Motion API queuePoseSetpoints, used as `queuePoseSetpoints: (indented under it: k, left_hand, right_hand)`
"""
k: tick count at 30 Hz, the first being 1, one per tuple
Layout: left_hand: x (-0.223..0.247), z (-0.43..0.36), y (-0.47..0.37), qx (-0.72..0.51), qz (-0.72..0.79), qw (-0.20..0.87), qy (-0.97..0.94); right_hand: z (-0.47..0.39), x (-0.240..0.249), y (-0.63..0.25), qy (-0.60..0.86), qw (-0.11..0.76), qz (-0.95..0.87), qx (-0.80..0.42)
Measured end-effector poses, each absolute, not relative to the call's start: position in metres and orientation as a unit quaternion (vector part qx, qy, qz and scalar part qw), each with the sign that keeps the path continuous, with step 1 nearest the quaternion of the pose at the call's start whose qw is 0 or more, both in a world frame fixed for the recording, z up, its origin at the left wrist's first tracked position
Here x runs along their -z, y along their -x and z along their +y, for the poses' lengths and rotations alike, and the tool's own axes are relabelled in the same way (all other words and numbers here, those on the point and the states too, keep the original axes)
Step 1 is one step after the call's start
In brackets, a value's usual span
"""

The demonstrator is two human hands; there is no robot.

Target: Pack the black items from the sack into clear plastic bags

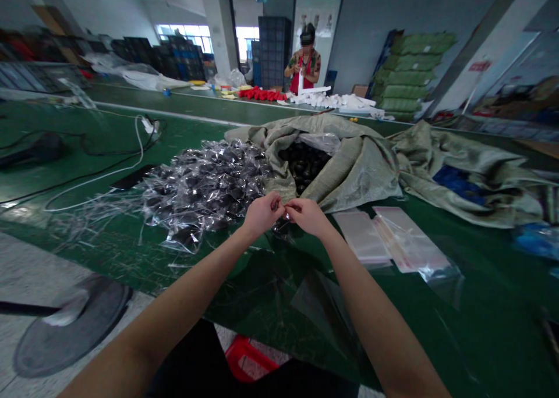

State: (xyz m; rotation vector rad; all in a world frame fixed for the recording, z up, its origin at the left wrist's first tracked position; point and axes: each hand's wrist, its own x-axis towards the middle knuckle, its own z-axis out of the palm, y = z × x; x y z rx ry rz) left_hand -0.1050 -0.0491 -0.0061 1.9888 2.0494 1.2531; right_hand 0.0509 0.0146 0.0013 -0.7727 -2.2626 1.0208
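Note:
My left hand [262, 213] and my right hand [306, 215] meet above the green table, fingertips pinched close together. Just below them hangs or rests a small clear plastic bag [283, 229], which seems to have something dark inside; both hands appear to grip its upper edge. To the left lies a big pile of clear bags with dark pieces in them [209, 180]. Right behind my hands, a woven sack [358, 165] gapes and shows loose black rounded pieces [303, 164]. Stacks of flat clear bags [410, 238] lie right of my right hand.
Another woven sack [471, 171] lies crumpled at the right. A white cable [98, 177] curves across the green table [480, 305] at left. Across a second table, a person [305, 60] handles white pieces near red ones [262, 94]. A red container [248, 360] is below the edge.

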Motion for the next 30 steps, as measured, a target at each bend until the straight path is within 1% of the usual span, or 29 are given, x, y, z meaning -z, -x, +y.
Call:
queuePoseSetpoints:
  k: [6,12,18,22,24,26,28,30]
  left_hand:
    - [0.004,-0.055,0.109,-0.41,0.616,0.058,-0.67]
    - [0.003,-0.056,0.113,-0.386,0.626,0.028,-0.676]
    - [0.006,-0.051,0.117,-0.376,0.606,0.005,-0.701]
    - [0.006,-0.052,0.114,-0.379,0.621,-0.013,-0.686]
    - [0.005,-0.052,0.115,-0.411,0.633,0.0,-0.656]
    - [0.006,-0.048,0.118,-0.476,0.636,0.033,-0.606]
    - [0.008,-0.043,0.123,-0.566,0.63,0.1,-0.522]
    - [0.008,-0.039,0.13,-0.657,0.604,0.206,-0.402]
  right_hand:
    - [0.018,0.003,-0.051,0.29,0.281,-0.827,-0.391]
    - [0.018,0.003,-0.051,0.293,0.28,-0.821,-0.402]
    - [0.014,-0.003,-0.051,0.295,0.278,-0.824,-0.395]
    - [0.015,-0.001,-0.052,0.321,0.275,-0.819,-0.388]
    - [0.017,0.001,-0.052,0.341,0.274,-0.815,-0.381]
    - [0.018,0.003,-0.052,0.358,0.28,-0.805,-0.382]
    - [0.019,0.004,-0.051,0.373,0.294,-0.786,-0.395]
    - [0.018,0.003,-0.049,0.385,0.305,-0.762,-0.421]
